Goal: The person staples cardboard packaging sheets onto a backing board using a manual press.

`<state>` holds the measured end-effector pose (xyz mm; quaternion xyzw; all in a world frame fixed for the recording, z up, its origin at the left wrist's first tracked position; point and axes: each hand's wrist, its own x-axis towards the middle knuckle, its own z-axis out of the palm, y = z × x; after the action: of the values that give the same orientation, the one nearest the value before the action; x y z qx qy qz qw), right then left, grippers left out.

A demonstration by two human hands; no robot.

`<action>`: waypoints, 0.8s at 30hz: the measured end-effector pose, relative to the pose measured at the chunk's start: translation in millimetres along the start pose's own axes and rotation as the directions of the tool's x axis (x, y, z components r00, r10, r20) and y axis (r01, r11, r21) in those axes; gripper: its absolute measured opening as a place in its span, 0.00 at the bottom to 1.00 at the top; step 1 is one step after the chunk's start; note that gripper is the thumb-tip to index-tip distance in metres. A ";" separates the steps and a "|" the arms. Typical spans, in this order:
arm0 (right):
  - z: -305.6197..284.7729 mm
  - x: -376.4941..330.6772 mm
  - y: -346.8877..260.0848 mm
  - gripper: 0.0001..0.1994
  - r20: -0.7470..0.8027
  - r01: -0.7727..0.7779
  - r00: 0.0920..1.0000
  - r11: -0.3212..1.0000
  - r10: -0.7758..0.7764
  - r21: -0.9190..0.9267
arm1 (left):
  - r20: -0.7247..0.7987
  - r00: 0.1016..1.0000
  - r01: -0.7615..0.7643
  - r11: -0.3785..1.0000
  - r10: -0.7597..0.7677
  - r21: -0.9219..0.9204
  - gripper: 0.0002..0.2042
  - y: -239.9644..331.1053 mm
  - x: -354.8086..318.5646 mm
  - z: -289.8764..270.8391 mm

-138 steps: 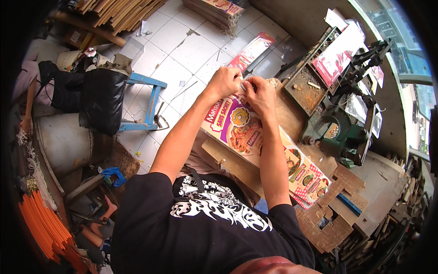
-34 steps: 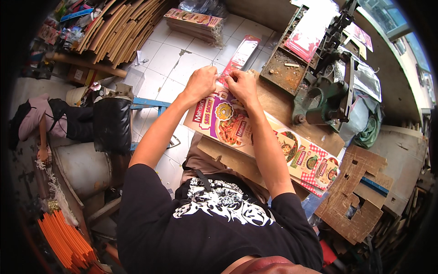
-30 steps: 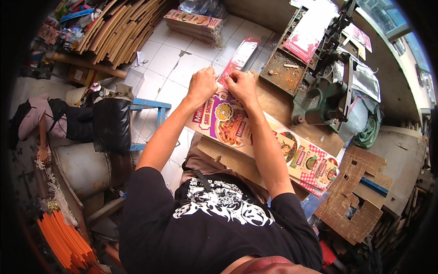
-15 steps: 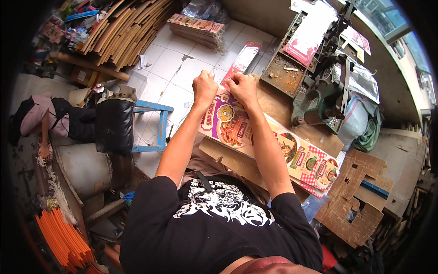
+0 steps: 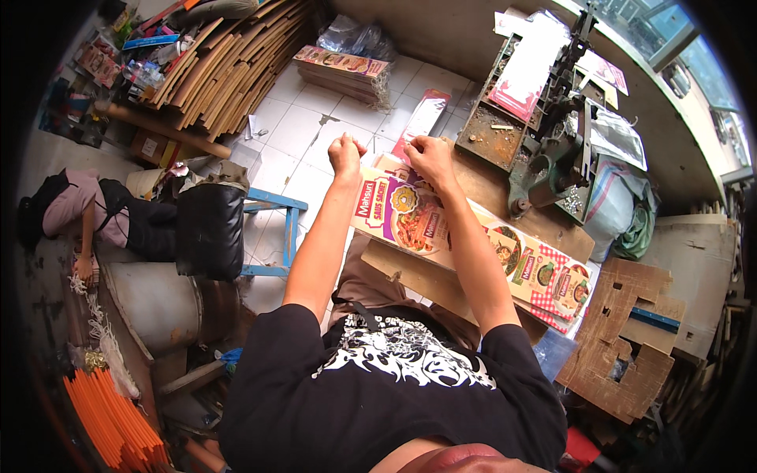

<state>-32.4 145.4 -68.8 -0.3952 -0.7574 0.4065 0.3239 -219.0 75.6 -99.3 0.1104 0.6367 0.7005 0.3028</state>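
Note:
My left hand (image 5: 345, 156) is closed, thumb against the bent fingers, just past the far left end of a long printed card (image 5: 380, 206). Over that card's far edge, my right hand (image 5: 430, 162) is closed too, its fingers curled downward. Whatever either hand pinches is too small or hidden to make out. The card is cream and purple with food pictures, and lies slanted on a wooden bench (image 5: 394, 270). Similar food-printed cards (image 5: 527, 272) overlap to its right, partly behind my right forearm. Beyond my hands lies a white strip with pink edges (image 5: 424, 118).
A green metal hand press (image 5: 544, 177) with a rusty tray (image 5: 490, 134) stands at the right. A wrapped stack of printed cards (image 5: 343, 67) sits on the tiled floor. A blue stool frame (image 5: 290, 236) is at left, near a seated person (image 5: 79, 201). Cut brown board (image 5: 615, 339) leans at right.
My hands have moved farther apart, the left one leftward and the right one rightward. The whole view has shifted slightly. The printed cards stay on the bench.

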 end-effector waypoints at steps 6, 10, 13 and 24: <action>-5.1 -7.9 2.3 0.12 -0.035 0.040 0.998 0.993 -0.044 -0.110 | 0.060 0.996 -0.058 0.988 0.068 -0.144 0.08 12.9 -28.3 -34.2; -11.4 -8.9 -5.6 0.08 -0.156 0.172 0.969 0.975 -0.194 -0.143 | 0.178 0.984 -0.039 0.996 0.023 0.086 0.08 -38.7 -39.5 -107.1; -1.5 -9.8 -26.0 0.08 -0.179 0.200 0.961 0.977 -0.210 -0.070 | 0.133 0.985 0.020 0.833 -0.113 0.553 0.19 -153.3 -37.6 -239.9; -100.6 1.4 22.8 0.13 -0.494 -0.160 0.868 0.914 -0.049 -0.372 | 0.063 0.560 0.094 0.138 -0.826 0.986 0.13 -312.9 -216.8 -495.4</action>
<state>56.3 190.9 -42.2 -0.5657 -0.7043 0.1372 0.4064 -226.2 -453.8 -431.1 0.2584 0.7665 -0.0197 0.5877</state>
